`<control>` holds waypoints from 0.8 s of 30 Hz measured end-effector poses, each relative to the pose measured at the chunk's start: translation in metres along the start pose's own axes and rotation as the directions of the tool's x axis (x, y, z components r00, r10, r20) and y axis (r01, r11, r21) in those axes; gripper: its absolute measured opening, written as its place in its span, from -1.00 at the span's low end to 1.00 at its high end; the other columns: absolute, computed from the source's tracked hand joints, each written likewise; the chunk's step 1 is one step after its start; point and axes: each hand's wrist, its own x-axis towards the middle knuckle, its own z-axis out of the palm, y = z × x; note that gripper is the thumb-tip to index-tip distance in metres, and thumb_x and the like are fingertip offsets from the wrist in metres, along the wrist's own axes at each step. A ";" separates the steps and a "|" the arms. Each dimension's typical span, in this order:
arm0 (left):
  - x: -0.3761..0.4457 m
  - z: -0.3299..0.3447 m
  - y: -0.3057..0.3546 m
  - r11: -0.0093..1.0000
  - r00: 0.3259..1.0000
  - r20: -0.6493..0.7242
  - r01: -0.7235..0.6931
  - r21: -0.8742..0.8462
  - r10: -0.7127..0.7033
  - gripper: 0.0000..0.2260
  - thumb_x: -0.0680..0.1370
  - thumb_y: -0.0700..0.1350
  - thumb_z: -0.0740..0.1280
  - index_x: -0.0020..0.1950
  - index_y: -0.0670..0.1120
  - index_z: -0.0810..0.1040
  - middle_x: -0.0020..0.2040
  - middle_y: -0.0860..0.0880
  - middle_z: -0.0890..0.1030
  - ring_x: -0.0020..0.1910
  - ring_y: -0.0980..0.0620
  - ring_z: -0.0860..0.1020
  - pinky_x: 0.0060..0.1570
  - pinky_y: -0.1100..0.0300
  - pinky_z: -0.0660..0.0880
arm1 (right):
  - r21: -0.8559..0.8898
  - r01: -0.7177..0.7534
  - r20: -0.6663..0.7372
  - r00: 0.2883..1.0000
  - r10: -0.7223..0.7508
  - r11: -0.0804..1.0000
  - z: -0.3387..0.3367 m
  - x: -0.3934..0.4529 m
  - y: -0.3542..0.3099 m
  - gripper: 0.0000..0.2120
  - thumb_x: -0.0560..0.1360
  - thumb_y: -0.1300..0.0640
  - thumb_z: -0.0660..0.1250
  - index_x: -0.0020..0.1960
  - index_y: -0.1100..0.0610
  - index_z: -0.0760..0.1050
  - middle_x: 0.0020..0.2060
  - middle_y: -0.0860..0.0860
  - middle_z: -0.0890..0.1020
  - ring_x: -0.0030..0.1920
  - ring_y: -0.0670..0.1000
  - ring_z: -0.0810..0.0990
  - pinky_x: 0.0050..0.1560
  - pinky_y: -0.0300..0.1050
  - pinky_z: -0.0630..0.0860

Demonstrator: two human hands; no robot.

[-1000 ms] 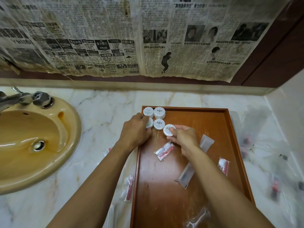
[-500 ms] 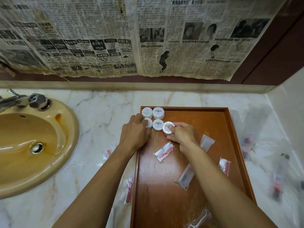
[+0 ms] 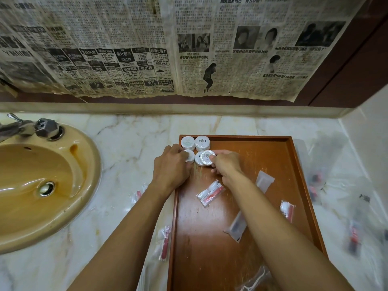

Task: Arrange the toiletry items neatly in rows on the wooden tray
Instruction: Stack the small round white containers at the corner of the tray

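A wooden tray [image 3: 262, 143] lies on the marble counter. Several round white soap discs sit in its far left corner, two of them [image 3: 188, 142] [image 3: 202, 142] against the back rim. My left hand [image 3: 171, 166] holds a disc [image 3: 189, 155] in the row in front. My right hand [image 3: 225, 163] pinches another disc [image 3: 207, 156], tilted and overlapping its neighbour [image 3: 198, 159]. Loose on the tray lie a red-and-white sachet pair [image 3: 210, 193], a frosted tube [image 3: 264, 179], a long clear packet [image 3: 236, 226] and a small red sachet [image 3: 286, 208].
A tan sink [image 3: 37, 185] with a metal tap [image 3: 31, 128] is at the left. Sachets [image 3: 164, 242] [image 3: 137, 195] lie on the counter left of the tray. Several clear packets [image 3: 327, 171] are strewn to the right by the side wall. Newspaper covers the back wall.
My right hand has slid its disc left until it overlaps the neighbouring disc. My left hand has stayed on its disc.
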 end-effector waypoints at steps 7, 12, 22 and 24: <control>-0.001 0.002 -0.001 1.000 1.000 -0.012 0.013 -0.024 -0.014 -0.75 0.53 0.01 0.30 0.12 -0.06 0.63 0.14 0.00 0.54 0.11 -0.07 0.46 -0.22 0.11 0.36 | -0.070 0.030 -0.027 0.999 -0.032 0.997 0.011 0.007 0.002 -0.93 0.48 0.26 0.37 -0.04 0.17 0.59 -0.36 0.06 0.61 -0.55 -0.03 0.48 -0.35 -0.12 0.55; -0.001 0.002 -0.001 0.999 1.000 -0.013 0.015 -0.031 -0.016 -0.75 0.53 0.00 0.31 0.13 -0.07 0.63 0.15 -0.01 0.53 0.12 -0.07 0.46 -0.21 0.11 0.37 | -0.108 0.056 -0.070 0.995 -0.064 0.993 0.016 0.011 0.005 -0.96 0.47 0.26 0.37 -0.11 0.15 0.56 -0.41 0.06 0.61 -0.53 -0.03 0.54 -0.38 -0.19 0.53; -0.001 0.002 0.000 0.999 0.999 0.017 0.039 -0.033 -0.039 -0.73 0.54 0.01 0.29 0.16 -0.06 0.61 0.19 0.00 0.51 0.15 -0.05 0.44 -0.17 0.08 0.40 | -0.217 0.107 -0.130 0.982 -0.138 0.970 0.022 0.017 0.007 -0.80 0.41 0.23 0.45 -0.28 0.02 0.48 -0.20 0.06 0.69 -0.20 0.06 0.68 -0.09 -0.04 0.63; 0.000 0.002 0.000 0.998 0.999 0.020 0.044 -0.036 -0.043 -0.73 0.54 0.01 0.28 0.17 -0.06 0.61 0.20 0.01 0.51 0.16 -0.04 0.43 -0.17 0.09 0.38 | -0.226 0.108 -0.132 0.981 -0.140 0.968 0.023 0.018 0.007 -0.79 0.40 0.23 0.45 -0.29 0.01 0.49 -0.20 0.05 0.69 -0.19 0.07 0.68 -0.08 -0.02 0.63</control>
